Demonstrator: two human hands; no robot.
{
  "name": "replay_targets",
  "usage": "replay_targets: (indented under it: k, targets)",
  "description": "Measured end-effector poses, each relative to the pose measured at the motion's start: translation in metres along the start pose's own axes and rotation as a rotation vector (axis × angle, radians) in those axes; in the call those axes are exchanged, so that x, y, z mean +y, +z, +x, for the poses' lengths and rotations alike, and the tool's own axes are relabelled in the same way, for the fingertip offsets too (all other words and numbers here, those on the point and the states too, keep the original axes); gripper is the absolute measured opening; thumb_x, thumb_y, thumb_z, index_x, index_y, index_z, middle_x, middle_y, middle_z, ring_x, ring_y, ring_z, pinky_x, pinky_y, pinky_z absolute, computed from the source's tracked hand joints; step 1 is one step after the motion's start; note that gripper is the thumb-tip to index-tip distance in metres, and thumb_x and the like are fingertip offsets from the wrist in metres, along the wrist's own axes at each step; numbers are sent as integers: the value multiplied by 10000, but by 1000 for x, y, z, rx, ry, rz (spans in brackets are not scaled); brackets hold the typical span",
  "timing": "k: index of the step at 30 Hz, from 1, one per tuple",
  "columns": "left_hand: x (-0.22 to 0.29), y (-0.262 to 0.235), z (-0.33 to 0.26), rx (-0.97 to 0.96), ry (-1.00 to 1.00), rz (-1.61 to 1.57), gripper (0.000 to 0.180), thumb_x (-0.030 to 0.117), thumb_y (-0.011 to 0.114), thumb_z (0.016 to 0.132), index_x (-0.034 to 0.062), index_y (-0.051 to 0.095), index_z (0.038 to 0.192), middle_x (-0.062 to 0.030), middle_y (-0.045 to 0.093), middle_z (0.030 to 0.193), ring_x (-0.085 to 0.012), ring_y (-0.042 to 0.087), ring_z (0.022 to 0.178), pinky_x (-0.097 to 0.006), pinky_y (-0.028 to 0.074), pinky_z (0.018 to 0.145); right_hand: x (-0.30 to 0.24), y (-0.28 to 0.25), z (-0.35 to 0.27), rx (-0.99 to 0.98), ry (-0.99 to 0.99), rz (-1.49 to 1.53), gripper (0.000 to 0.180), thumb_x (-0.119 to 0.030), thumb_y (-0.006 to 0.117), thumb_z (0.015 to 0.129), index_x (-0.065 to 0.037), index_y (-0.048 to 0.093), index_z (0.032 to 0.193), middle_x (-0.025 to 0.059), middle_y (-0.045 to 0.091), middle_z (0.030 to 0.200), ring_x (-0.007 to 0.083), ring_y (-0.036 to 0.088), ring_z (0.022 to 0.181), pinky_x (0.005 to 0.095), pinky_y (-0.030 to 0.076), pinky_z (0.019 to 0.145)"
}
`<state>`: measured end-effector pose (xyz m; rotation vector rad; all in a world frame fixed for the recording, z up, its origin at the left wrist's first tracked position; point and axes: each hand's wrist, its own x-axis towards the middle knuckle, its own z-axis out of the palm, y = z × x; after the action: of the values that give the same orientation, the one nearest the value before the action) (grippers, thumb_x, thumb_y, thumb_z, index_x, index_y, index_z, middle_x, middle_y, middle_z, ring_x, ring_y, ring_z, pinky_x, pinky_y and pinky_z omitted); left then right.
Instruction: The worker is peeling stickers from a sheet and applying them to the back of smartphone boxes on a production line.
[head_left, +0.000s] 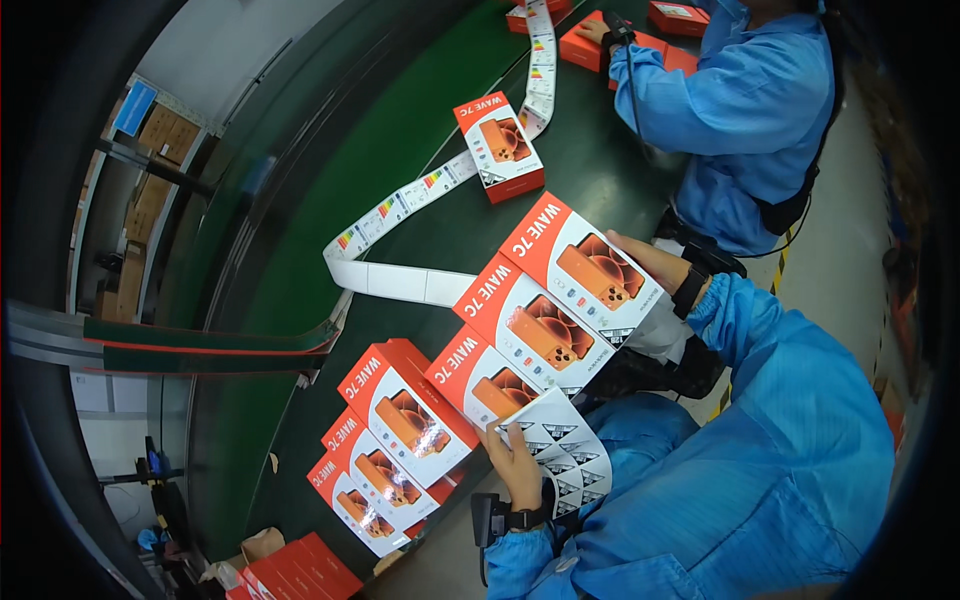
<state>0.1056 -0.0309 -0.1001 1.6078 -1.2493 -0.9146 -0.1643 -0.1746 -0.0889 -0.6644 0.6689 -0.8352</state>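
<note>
My left hand [515,468] pinches a white sheet of stickers [572,450] printed with black triangular labels, its thumb on top. The sheet curls and covers part of a red-and-white phone box [490,385]. My right hand [652,268] is closed against the right edge of another phone box [585,265], its fingertips partly hidden by the box. Between these two lies a third phone box [540,330], overlapping in the same slanting row. Each box front pictures an orange phone. Crumpled pale material [660,332] hangs below my right wrist; I cannot make out what it is.
More phone boxes [410,420] stand to the left, with red boxes [300,570] at the lower left. A long strip of labels [400,205] winds across the green belt [300,190], under a single phone box [500,150]. A co-worker in blue [740,90] handles red boxes at the upper right.
</note>
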Motion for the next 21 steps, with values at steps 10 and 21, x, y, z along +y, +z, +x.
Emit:
replay_targets:
  k: [10, 21]
  targets:
    - [-17, -9, 32, 77, -9, 39, 165, 116, 414, 862, -29, 457, 929, -82, 483, 852, -142, 449, 797, -255, 361, 733, 35, -22, 51, -47, 8, 98, 457, -416, 399, 854, -40, 435, 1111, 87, 526, 988, 129, 546, 852, 252, 479, 724]
    - [-31, -69, 38, 180, -150, -45, 186, 130, 402, 873, -33, 459, 944, -57, 509, 831, -94, 443, 735, -224, 371, 647, 85, 15, 98, -34, 194, 226, 440, -450, 346, 864, -57, 532, 930, 9, 488, 721, 98, 510, 699, 243, 456, 627]
